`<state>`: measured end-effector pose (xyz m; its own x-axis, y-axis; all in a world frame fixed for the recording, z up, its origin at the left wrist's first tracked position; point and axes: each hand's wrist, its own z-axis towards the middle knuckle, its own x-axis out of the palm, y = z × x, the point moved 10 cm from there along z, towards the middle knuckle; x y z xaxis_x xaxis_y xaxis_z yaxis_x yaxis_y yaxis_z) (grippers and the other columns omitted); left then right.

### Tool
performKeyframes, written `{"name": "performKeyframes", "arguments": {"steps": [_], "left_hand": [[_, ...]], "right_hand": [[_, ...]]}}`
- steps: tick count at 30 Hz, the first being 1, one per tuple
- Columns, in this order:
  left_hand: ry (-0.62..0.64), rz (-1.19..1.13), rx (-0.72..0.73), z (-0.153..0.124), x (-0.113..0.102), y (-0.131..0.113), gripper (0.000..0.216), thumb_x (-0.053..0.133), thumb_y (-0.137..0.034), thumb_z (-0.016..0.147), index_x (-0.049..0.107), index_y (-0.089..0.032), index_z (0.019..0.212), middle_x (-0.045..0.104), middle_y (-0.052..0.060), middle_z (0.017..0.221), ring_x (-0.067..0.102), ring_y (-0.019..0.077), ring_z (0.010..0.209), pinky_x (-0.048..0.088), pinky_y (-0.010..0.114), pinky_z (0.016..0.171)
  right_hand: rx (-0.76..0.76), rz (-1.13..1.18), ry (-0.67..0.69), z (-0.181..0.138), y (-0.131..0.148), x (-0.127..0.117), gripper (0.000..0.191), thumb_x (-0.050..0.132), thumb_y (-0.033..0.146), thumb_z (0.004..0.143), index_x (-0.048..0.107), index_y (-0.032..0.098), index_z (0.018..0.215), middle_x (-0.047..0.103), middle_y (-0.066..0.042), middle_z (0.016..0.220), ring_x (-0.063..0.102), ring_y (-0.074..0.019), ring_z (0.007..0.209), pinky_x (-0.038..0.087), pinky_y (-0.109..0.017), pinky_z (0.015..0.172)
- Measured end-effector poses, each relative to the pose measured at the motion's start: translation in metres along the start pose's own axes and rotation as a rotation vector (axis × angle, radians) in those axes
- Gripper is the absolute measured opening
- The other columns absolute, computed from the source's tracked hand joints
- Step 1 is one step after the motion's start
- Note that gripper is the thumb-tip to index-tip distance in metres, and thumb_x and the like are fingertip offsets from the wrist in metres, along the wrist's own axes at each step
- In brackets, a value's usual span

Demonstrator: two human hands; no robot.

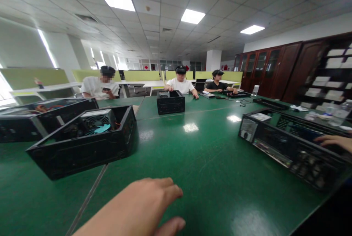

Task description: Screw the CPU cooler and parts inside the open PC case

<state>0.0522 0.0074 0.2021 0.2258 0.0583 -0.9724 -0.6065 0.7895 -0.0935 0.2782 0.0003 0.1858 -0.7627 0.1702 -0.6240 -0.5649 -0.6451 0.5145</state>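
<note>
My left hand (143,206) reaches in from the bottom edge, low over the green table (203,155). Its fingers are stretched out flat and its thumb is apart, so it is open and holds nothing. The nearest thing is an open black computer case (85,144) to its upper left, with a fan showing inside; the hand does not touch it. My right hand is out of view.
A second open case (33,118) lies behind the first. A small case (170,102) stands mid-table. At the right, another person's hand (334,141) rests on a flat open case (291,144). Three people sit at the far side. Dark cabinets (275,67) line the right wall.
</note>
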Motion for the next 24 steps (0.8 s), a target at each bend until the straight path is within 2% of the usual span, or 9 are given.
{"name": "performKeyframes", "arguments": {"steps": [2, 4, 6, 9, 12, 15, 18, 20, 24], "left_hand": [[0.009, 0.047, -0.097, 0.014, -0.001, 0.015, 0.036, 0.066, -0.045, 0.089, 0.069, -0.029, 0.121, 0.075, 0.004, 0.115, 0.074, 0.0260, 0.098, 0.057, 0.037, 0.086], [-0.022, 0.067, -0.124, 0.033, 0.001, 0.023, 0.047, 0.061, -0.053, 0.092, 0.064, -0.027, 0.130, 0.071, 0.007, 0.125, 0.070, 0.0291, 0.108, 0.055, 0.043, 0.095], [-0.085, 0.068, -0.094, 0.052, 0.006, 0.024, 0.060, 0.058, -0.059, 0.092, 0.055, -0.024, 0.140, 0.064, 0.010, 0.137, 0.063, 0.0307, 0.123, 0.049, 0.047, 0.106], [-0.155, 0.055, -0.037, 0.080, 0.021, 0.026, 0.074, 0.055, -0.063, 0.093, 0.039, -0.020, 0.152, 0.048, 0.013, 0.154, 0.046, 0.0299, 0.141, 0.037, 0.048, 0.118], [-0.223, 0.037, -0.061, 0.109, 0.033, 0.039, 0.073, 0.048, -0.059, 0.098, 0.030, -0.018, 0.155, 0.040, 0.013, 0.159, 0.037, 0.0270, 0.146, 0.029, 0.047, 0.122], [-0.229, 0.053, -0.065, 0.145, 0.043, 0.048, 0.065, 0.045, -0.057, 0.100, 0.040, -0.015, 0.149, 0.047, 0.013, 0.154, 0.040, 0.0261, 0.145, 0.024, 0.046, 0.124], [-0.117, 0.108, -0.051, 0.177, 0.054, 0.050, 0.059, 0.055, -0.056, 0.095, 0.055, -0.012, 0.135, 0.061, 0.015, 0.137, 0.055, 0.0286, 0.130, 0.038, 0.041, 0.115], [-0.072, 0.128, -0.051, 0.185, 0.054, 0.051, 0.056, 0.065, -0.050, 0.089, 0.057, -0.013, 0.131, 0.065, 0.015, 0.128, 0.061, 0.0285, 0.119, 0.047, 0.036, 0.104], [-0.048, 0.151, -0.063, 0.165, 0.036, 0.045, 0.041, 0.069, -0.038, 0.086, 0.062, -0.017, 0.120, 0.069, 0.013, 0.114, 0.068, 0.0286, 0.104, 0.053, 0.035, 0.089]], "right_hand": [[0.039, 0.001, -0.093, 0.007, -0.040, -0.065, 0.029, 0.051, 0.051, 0.090, 0.074, 0.036, 0.097, 0.073, 0.006, 0.114, 0.070, -0.0239, 0.106, 0.060, -0.034, 0.063], [0.063, -0.065, -0.207, 0.008, -0.078, -0.112, 0.020, 0.055, 0.043, 0.085, 0.073, 0.042, 0.094, 0.075, 0.010, 0.107, 0.061, -0.0263, 0.125, 0.059, -0.036, 0.069], [0.080, -0.153, -0.287, 0.007, -0.105, -0.129, 0.025, 0.059, 0.033, 0.082, 0.071, 0.045, 0.099, 0.073, 0.011, 0.114, 0.049, -0.0288, 0.138, 0.058, -0.042, 0.080], [0.065, -0.144, -0.295, 0.007, -0.121, -0.113, 0.034, 0.056, 0.024, 0.084, 0.068, 0.043, 0.110, 0.072, 0.005, 0.114, 0.057, -0.0297, 0.130, 0.062, -0.045, 0.075], [0.044, -0.087, -0.280, 0.006, -0.113, -0.101, 0.036, 0.055, 0.023, 0.088, 0.065, 0.043, 0.116, 0.073, 0.002, 0.100, 0.070, -0.0265, 0.110, 0.065, -0.039, 0.060], [0.044, -0.077, -0.306, 0.001, -0.092, -0.108, 0.033, 0.051, 0.026, 0.096, 0.064, 0.047, 0.117, 0.071, 0.004, 0.097, 0.071, -0.0226, 0.104, 0.065, -0.036, 0.061], [0.041, -0.058, -0.342, -0.004, -0.058, -0.101, 0.027, 0.046, 0.034, 0.103, 0.063, 0.036, 0.124, 0.070, 0.000, 0.109, 0.069, -0.0213, 0.104, 0.064, -0.039, 0.076], [0.024, -0.033, -0.350, -0.011, -0.028, -0.074, 0.030, 0.045, 0.038, 0.104, 0.062, 0.032, 0.128, 0.069, -0.005, 0.112, 0.070, -0.0211, 0.099, 0.062, -0.038, 0.076], [-0.060, 0.041, -0.310, -0.038, 0.029, -0.006, 0.034, 0.065, 0.047, 0.092, 0.062, 0.052, 0.125, 0.071, 0.002, 0.079, 0.069, -0.0202, 0.063, 0.057, -0.029, 0.046]]}}
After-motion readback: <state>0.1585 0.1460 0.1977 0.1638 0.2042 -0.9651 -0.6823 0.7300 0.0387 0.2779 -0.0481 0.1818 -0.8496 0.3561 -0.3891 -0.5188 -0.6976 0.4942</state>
